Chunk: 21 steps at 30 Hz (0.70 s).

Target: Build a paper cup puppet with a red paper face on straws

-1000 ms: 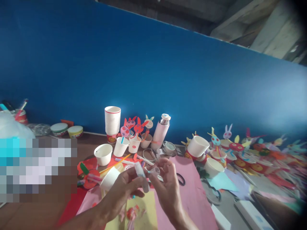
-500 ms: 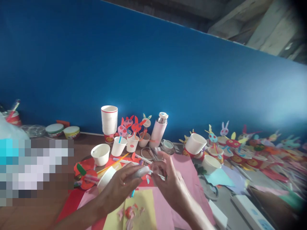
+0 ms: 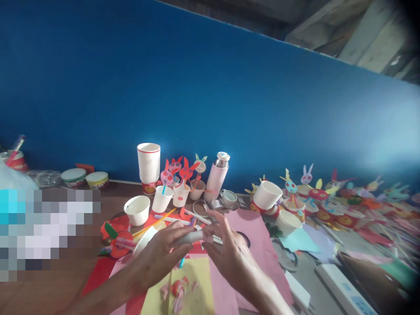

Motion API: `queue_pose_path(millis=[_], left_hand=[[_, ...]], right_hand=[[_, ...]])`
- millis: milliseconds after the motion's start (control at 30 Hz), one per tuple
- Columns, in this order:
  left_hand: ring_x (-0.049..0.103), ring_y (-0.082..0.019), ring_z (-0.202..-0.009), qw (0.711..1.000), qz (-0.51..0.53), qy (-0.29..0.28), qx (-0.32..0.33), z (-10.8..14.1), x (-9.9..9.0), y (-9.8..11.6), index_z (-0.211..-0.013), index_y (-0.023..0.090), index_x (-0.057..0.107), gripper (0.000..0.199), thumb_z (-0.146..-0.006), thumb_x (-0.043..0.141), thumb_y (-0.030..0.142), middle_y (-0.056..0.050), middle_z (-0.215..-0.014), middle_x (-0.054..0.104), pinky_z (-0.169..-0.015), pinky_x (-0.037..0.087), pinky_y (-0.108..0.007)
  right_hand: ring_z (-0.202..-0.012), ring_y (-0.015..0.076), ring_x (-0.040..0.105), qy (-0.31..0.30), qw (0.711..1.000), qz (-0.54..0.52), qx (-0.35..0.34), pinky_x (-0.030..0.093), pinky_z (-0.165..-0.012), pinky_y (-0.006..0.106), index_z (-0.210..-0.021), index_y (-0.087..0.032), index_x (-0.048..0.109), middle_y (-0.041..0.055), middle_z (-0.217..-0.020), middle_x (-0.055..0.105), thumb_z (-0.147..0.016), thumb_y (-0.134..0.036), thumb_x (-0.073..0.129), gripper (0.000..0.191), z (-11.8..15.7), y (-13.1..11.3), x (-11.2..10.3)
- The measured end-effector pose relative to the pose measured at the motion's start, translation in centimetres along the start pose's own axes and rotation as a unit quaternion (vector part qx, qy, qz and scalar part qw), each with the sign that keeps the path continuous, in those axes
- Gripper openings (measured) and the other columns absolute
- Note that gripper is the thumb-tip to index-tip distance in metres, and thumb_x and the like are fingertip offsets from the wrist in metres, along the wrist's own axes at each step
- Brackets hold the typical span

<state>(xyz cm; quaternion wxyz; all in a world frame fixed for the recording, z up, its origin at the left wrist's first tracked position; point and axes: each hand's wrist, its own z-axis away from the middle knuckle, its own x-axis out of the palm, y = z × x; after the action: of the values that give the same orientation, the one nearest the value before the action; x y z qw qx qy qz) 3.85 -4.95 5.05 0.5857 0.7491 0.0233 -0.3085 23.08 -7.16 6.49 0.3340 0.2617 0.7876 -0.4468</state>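
Observation:
My left hand (image 3: 164, 247) is closed round a whitish tube (image 3: 192, 237), which lies nearly level and points right. At its right end my right hand (image 3: 228, 245) has thumb and fingers closed on the tip; whether a cap sits there is hidden. A slim white stick (image 3: 217, 239) shows beside the right fingers. Behind the right hand a dark ring (image 3: 245, 239) lies on pink paper (image 3: 252, 262). Below the hands, torn pink and orange paper scraps (image 3: 179, 289) rest on a yellow sheet (image 3: 200, 280). A white paper cup (image 3: 146, 239) is partly covered by my left hand.
A cup stack (image 3: 149, 162), cups with paper rabbits (image 3: 186, 173) and a pink flask (image 3: 217, 177) stand along the blue wall (image 3: 197, 87). More decorated cups (image 3: 292, 205) crowd the right. A power strip (image 3: 346, 288) lies front right. A pixelated area covers the left.
My right fingers have moved slightly left and closed over the tube's tapered tip, which was exposed before. The dark ring behind the right hand has come into view.

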Motion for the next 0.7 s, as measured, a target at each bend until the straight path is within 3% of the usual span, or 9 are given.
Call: queue_pose_path(millis=[133,267,500,700], left_hand=[[0.055,-0.023,-0.097,1.000,-0.012,-0.011,0.012,-0.2,-0.2,-0.2,-0.110,0.027,0.060,0.031,-0.081,0.051,0.032,-0.003,-0.110,0.059,-0.083,0.045,-0.030],[0.055,-0.021,-0.092,1.000,-0.009,-0.010,0.016,-0.3,-0.6,0.2,-0.104,0.026,0.063,0.027,-0.080,0.051,0.033,-0.002,-0.105,0.061,-0.081,0.043,-0.028],[0.053,-0.016,-0.073,0.994,0.049,-0.094,-0.013,-0.1,-1.9,2.4,-0.106,0.024,0.063,0.031,-0.082,0.046,0.035,0.001,-0.083,0.062,-0.065,0.042,-0.023],[0.052,-0.015,-0.065,0.993,0.070,-0.091,-0.040,-0.4,-1.2,0.8,-0.095,0.019,0.067,0.032,-0.079,0.048,0.041,0.001,-0.075,0.061,-0.059,0.039,-0.022]], right_hand=[[-0.100,0.0209,0.057,0.015,0.998,0.039,-0.050,0.047,-0.083,0.035,-0.128,-0.021,0.029,0.0090,-0.111,0.060,-0.085,-0.017,0.045,0.047,0.0,0.2,0.1],[-0.100,0.0210,0.056,0.024,0.995,0.055,-0.081,0.047,-0.082,0.036,-0.128,-0.019,0.029,0.0095,-0.109,0.061,-0.086,-0.016,0.045,0.045,-0.1,0.2,0.1],[-0.096,0.0224,0.057,0.032,0.989,0.081,-0.123,0.048,-0.078,0.037,-0.129,-0.020,0.029,0.0091,-0.105,0.062,-0.084,-0.013,0.047,0.048,-0.1,0.1,0.2],[-0.099,0.0225,0.055,0.023,0.986,0.083,-0.141,0.047,-0.079,0.037,-0.128,-0.019,0.030,0.0102,-0.108,0.060,-0.086,-0.015,0.045,0.045,-0.1,0.5,0.5]])
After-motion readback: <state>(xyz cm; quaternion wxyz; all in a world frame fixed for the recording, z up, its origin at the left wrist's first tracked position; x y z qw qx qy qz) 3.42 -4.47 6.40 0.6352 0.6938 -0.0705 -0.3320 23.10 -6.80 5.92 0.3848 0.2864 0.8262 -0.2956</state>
